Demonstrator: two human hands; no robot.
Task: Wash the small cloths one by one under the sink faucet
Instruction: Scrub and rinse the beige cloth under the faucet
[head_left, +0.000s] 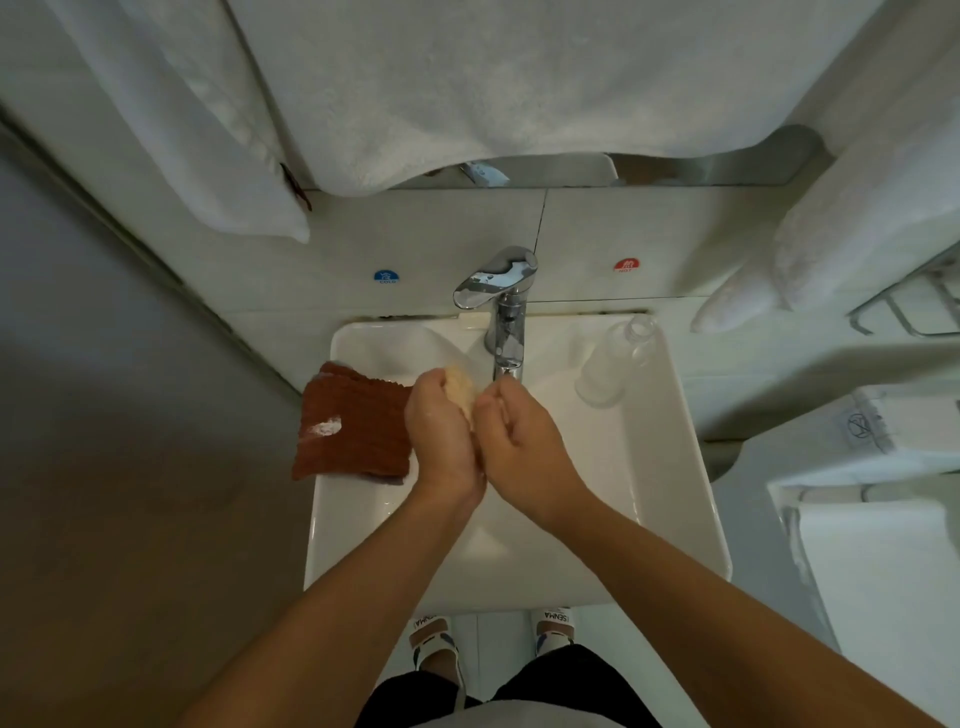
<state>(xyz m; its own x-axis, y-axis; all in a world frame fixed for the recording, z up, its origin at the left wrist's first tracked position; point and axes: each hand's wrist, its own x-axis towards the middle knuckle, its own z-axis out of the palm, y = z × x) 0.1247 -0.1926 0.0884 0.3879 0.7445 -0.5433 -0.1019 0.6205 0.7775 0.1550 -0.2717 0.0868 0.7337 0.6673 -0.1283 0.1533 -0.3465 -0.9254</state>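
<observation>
Fingers (441, 387) of the left hand (441, 431) curl round a small pale yellow cloth (464, 391), bunched into a wad that shows only above and between the knuckles, while the right hand (519, 436) closes against it from the other side, its fingers bent in toward the wad so that both hands grip it together. The pair is held over the middle of the white sink (670, 457), just near of the chrome faucet (506, 306), with the spout end directly above the right knuckles; whether water is running cannot be told for certain, though a faint streak seems to fall onto the hands. By that, the step in hand looks like scrubbing or wringing this one cloth under the spout. A rust-brown cloth (353, 421) lies draped over the sink's left rim, touching the left hand's edge, with a white smear on it that may be soap; it seems to be waiting its turn. A clear plastic bottle (615, 364) lies at the far right of the basin, apart from the hands. White towels (467, 93) hang above on the far wall. The next move likely calls for squeezing the pale cloth out, setting it somewhere separate from the brown one, then bringing the brown cloth under the spout without knocking the bottle.
</observation>
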